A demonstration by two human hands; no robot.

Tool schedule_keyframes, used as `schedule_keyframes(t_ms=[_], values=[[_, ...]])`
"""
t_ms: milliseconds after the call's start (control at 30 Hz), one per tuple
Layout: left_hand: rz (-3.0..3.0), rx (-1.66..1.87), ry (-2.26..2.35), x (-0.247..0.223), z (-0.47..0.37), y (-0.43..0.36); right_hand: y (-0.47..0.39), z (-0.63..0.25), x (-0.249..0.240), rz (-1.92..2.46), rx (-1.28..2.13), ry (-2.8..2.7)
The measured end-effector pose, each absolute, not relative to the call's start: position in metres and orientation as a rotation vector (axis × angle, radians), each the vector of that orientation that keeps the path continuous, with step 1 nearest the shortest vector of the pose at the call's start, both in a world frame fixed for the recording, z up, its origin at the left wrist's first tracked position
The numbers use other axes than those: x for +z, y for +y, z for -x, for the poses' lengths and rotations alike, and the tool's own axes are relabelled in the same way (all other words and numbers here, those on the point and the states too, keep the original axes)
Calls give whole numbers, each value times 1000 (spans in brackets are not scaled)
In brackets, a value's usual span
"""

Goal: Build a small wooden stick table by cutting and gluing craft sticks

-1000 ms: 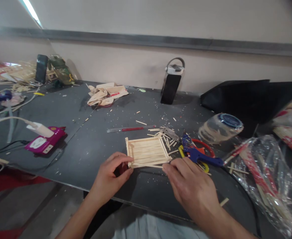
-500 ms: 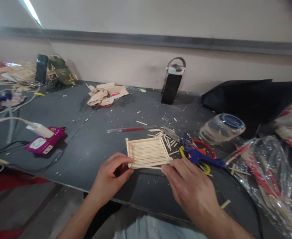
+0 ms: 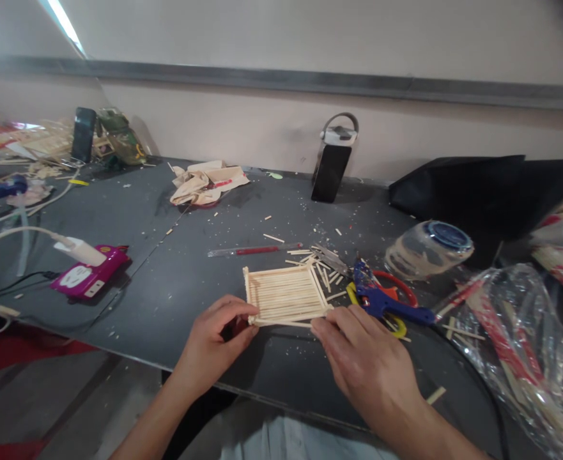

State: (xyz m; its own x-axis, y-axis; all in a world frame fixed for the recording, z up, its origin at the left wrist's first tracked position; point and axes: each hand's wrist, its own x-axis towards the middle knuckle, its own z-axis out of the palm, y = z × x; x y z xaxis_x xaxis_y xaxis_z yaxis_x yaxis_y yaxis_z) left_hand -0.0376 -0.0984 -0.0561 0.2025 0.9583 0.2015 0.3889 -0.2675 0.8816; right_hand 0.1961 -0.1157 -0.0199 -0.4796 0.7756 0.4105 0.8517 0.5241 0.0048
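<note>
A small tray-like frame of pale wooden sticks point(image 3: 285, 294) lies on the dark table in front of me, its floor made of sticks laid side by side. At its near left corner my left hand point(image 3: 218, 338) pinches the frame between thumb and fingers. My right hand point(image 3: 362, 358) is closed at the near right corner, its fingertips on the end of the front stick. Just right of the frame lie a blue glue gun point(image 3: 396, 306), scissors with red handles point(image 3: 408, 287) and a scatter of short cut sticks point(image 3: 326, 275).
A clear jar point(image 3: 427, 249) lies on its side at right, near plastic bags of sticks point(image 3: 516, 338). At the back a phone point(image 3: 331, 172) leans on a bottle. Crumpled brown paper point(image 3: 207, 182) and a purple power strip point(image 3: 89, 271) are to the left.
Both hands keep their hold on the stick frame with hardly any movement. The view has shifted very slightly. At the far left edge, part of another person's hand shows more.
</note>
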Motion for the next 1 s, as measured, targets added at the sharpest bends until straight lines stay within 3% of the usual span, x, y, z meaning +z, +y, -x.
schedule_keyframes(t_ms=[1000], values=[[-2013, 1030, 1317, -51, 35, -103, -112, -198, -18, 1344, -295, -2415]])
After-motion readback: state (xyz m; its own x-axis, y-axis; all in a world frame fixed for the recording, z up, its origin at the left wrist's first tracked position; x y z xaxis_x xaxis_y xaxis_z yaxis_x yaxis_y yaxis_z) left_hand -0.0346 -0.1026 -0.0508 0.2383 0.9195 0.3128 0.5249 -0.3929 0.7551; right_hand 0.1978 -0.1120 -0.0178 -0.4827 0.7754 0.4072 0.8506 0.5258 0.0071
